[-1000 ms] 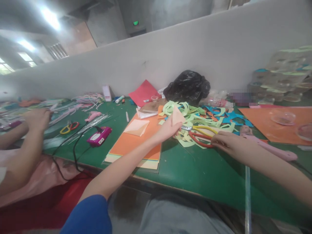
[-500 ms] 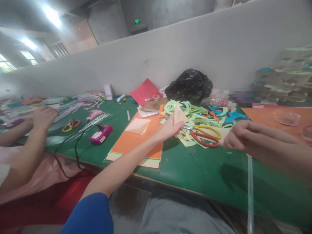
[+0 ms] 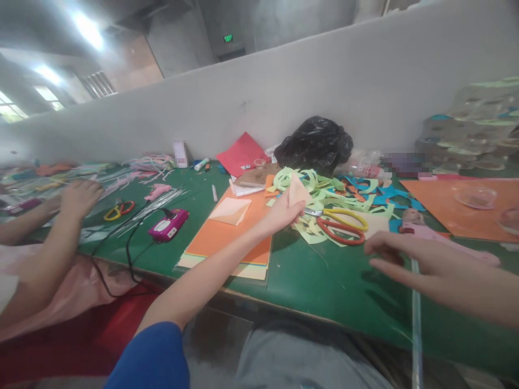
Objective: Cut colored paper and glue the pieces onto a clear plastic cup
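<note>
Pinched in my left hand (image 3: 284, 212) is a folded piece of peach paper (image 3: 299, 189), held upright above the paper scraps. My right hand (image 3: 399, 256) hovers over the table with thumb and fingers apart and nothing in it. Just left of it lie scissors (image 3: 344, 226) with one yellow and one red handle, their blades pointing toward my left hand. Behind the right hand is a pink glue gun (image 3: 448, 242), partly covered by it. A long translucent stick (image 3: 417, 329) runs down from under that hand past the table edge.
Green and blue paper scraps (image 3: 324, 186) lie before a black plastic bag (image 3: 316, 143). Orange sheets (image 3: 239, 237) carry folded peach paper (image 3: 231, 210). A purple power socket (image 3: 168, 226) with a black cable sits left. At far left a co-worker's hands (image 3: 81, 197) are busy.
My right hand has moved slightly down and its fingers have spread, revealing the pink glue gun behind it. My left hand and its paper stay put. The co-worker's hand has shifted slightly.
</note>
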Demonstrator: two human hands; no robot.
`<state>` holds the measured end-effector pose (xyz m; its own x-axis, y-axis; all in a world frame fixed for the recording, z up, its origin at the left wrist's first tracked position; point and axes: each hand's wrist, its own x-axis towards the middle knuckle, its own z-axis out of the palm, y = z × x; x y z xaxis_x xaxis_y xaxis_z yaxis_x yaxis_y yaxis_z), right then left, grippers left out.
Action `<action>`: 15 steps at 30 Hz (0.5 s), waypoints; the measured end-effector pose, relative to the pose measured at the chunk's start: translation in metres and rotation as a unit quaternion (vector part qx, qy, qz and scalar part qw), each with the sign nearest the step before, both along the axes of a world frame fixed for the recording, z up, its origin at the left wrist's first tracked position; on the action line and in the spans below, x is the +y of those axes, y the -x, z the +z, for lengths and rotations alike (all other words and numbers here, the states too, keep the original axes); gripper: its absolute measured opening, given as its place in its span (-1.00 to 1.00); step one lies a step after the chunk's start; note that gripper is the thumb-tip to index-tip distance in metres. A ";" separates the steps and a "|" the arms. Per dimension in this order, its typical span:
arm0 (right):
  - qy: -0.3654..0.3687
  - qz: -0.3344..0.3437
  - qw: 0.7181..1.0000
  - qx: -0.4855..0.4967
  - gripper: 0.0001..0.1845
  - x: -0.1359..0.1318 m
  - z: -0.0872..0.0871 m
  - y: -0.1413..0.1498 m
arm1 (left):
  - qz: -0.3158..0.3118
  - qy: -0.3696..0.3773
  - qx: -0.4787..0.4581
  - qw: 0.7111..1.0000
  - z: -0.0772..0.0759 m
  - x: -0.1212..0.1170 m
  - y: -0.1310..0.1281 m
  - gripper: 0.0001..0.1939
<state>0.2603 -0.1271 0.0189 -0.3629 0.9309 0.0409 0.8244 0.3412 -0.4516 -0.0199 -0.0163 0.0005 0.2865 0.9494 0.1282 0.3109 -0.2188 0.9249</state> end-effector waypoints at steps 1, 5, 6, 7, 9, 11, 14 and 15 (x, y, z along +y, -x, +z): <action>0.044 0.026 0.999 -0.009 -0.59 0.003 -0.001 0.010 | -0.001 0.000 -0.001 1.000 0.000 0.000 0.000 -0.78; 0.085 0.046 0.995 -0.040 -0.59 -0.004 -0.007 0.019 | -0.003 0.000 -0.006 1.000 -0.002 0.001 0.001 -0.75; 0.073 0.046 0.995 -0.049 -0.59 -0.010 -0.009 0.016 | -0.003 -0.001 -0.008 1.000 -0.002 0.001 0.001 -0.74; 0.057 0.050 0.995 -0.058 -0.60 -0.015 -0.012 0.012 | -0.003 -0.002 -0.009 1.000 -0.003 0.000 0.001 -0.72; 0.013 0.071 0.994 -0.076 -0.62 -0.025 -0.019 0.007 | -0.004 -0.003 -0.012 1.000 -0.003 0.000 0.001 -0.69; -0.033 0.098 0.990 -0.097 -0.70 -0.034 -0.025 0.009 | -0.006 -0.001 -0.014 1.000 -0.004 0.001 0.001 -0.69; -0.081 0.141 0.981 -0.104 -0.81 -0.045 -0.031 0.018 | -0.007 0.001 -0.011 1.000 -0.005 0.002 0.001 -0.67; -0.087 0.156 0.979 -0.099 -0.74 -0.050 -0.033 0.020 | -0.008 -0.001 -0.010 1.000 -0.005 0.003 0.001 -0.66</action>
<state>0.2400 -0.1772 -0.0138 -0.6453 0.7588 0.0890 0.7333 0.6478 -0.2063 -0.0211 -0.0138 -0.0047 0.2991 0.9444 0.1366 0.2890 -0.2261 0.9303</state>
